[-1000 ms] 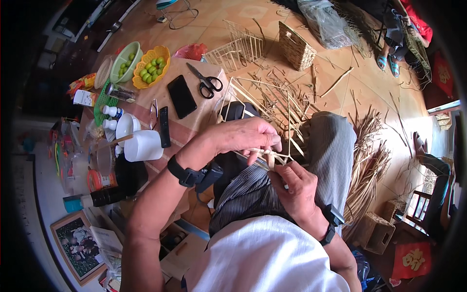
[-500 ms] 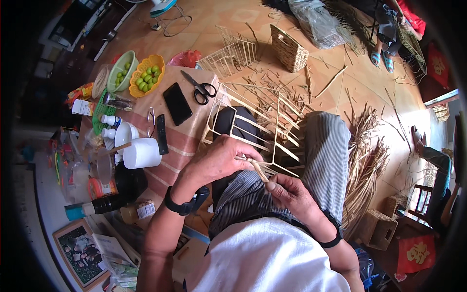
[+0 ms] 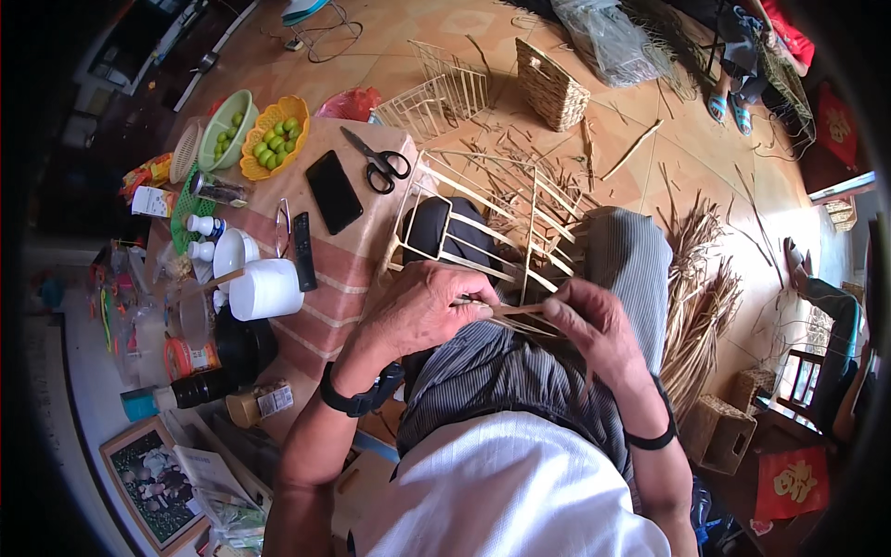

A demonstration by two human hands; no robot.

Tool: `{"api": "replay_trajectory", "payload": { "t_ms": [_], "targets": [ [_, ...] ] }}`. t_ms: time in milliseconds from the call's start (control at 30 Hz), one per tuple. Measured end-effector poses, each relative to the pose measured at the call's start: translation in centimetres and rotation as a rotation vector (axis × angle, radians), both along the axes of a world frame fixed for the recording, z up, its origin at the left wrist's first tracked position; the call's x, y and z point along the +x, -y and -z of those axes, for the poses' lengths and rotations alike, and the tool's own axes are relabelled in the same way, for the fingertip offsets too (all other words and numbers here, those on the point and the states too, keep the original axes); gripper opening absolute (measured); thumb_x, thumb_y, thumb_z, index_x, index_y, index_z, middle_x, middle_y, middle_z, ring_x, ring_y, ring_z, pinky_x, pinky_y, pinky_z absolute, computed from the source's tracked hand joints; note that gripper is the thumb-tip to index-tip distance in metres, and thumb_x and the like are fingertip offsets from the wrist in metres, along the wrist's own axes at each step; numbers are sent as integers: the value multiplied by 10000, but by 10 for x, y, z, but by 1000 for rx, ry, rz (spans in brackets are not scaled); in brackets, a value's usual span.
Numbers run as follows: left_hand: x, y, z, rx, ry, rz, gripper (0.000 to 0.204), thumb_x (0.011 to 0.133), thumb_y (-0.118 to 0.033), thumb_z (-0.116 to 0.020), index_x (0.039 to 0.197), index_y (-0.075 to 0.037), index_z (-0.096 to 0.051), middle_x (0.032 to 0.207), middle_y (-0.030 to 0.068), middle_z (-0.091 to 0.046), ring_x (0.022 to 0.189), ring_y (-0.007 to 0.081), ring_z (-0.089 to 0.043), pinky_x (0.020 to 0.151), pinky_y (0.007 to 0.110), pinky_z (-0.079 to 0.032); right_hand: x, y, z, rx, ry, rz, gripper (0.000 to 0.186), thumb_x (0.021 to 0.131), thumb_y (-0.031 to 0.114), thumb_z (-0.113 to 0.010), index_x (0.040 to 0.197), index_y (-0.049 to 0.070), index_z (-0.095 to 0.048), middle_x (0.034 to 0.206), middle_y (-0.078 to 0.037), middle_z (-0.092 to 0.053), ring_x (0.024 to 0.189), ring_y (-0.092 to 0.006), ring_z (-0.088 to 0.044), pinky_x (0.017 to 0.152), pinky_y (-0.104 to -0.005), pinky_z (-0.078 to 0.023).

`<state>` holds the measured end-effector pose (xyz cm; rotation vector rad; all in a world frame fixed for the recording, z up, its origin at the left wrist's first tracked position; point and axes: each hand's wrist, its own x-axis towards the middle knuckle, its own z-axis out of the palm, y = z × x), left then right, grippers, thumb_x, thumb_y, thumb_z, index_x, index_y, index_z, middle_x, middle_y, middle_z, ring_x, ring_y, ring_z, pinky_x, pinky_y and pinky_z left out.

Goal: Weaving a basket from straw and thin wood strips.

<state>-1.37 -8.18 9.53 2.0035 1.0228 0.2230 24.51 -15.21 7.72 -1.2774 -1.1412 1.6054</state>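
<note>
Pinching a thin, flat strip of tan plant fibre (image 3: 516,309) between them, the person's two bare hands work just above the lap, close together. The left hand (image 3: 422,306) has its thumb and fingertips narrowed on the strip's left part; the right hand (image 3: 594,320) grips it farther right, thumb against bent fingers, so that the strip spans the small gap nearly level. Just beyond the hands, a boxy open frame of pale, slender rods (image 3: 533,209) sits over the thighs of the grey pinstriped trousers (image 3: 631,255), tilted, its left side beside the table's right edge. Whether the left hand also touches the frame cannot be told.

On the table with its pink and tan striped cloth (image 3: 320,325), black-handled scissors (image 3: 382,172) lie at the far right corner, open, with a flat black smartphone (image 3: 334,192) just left of them. Nearer the left side come a long black remote control (image 3: 303,251), a pair of thin-framed eyeglasses (image 3: 283,227) and a rounded white plastic tub (image 3: 266,290). By the far edge, a scalloped yellow bowl (image 3: 248,156) of round green fruit touches or nearly touches a pale green oval bowl (image 3: 209,139).

On the orange tiled floor (image 3: 640,190), a woven tan basket (image 3: 552,85) stands beyond the frame, and a loose bundle of dry brown stalks (image 3: 707,311) lies beside the right leg.
</note>
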Motion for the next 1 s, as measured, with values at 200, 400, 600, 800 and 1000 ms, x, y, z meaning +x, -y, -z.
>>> {"api": "replay_trajectory", "payload": {
  "t_ms": [200,400,600,800,1000],
  "targets": [
    [5,2,-8,28,37,-51,205,906,-149,-823,1013,0,-730,900,150,-762,863,287,-761,783,389,-578,-12,-46,-2,522,785,-14,268,891,217,-827,976,29,-655,785,-144,-687,721,-310,-720,643,-431,-557],
    [23,19,-12,204,-37,-184,216,873,-107,-828,1044,-32,-719,925,111,-761,857,313,-743,777,413,-572,-32,-68,-4,768,1044,-206,151,824,105,-733,939,43,-658,941,-135,-682,881,-340,-725,754,-441,-590],
    [34,30,-9,420,-34,-189,211,827,-123,-836,1009,-71,-743,950,102,-732,889,340,-686,827,446,-522,-40,-77,0,883,1139,-254,214,787,94,-717,989,35,-683,986,-149,-670,1018,-315,-675,872,-433,-545],
    [33,26,-7,341,-79,-182,145,848,-144,-804,955,-53,-766,941,124,-737,901,352,-707,859,467,-524,-24,-42,-4,972,1030,145,287,797,169,-825,1024,80,-674,1017,-97,-603,1006,-325,-586,900,-452,-482],
    [38,15,-4,197,-50,-142,189,848,-125,-768,1017,-43,-794,931,170,-757,891,385,-723,827,450,-561,-12,14,17,848,874,68,357,774,67,-844,1087,63,-671,1068,-111,-655,983,-327,-633,864,-441,-519]
  ]
}}
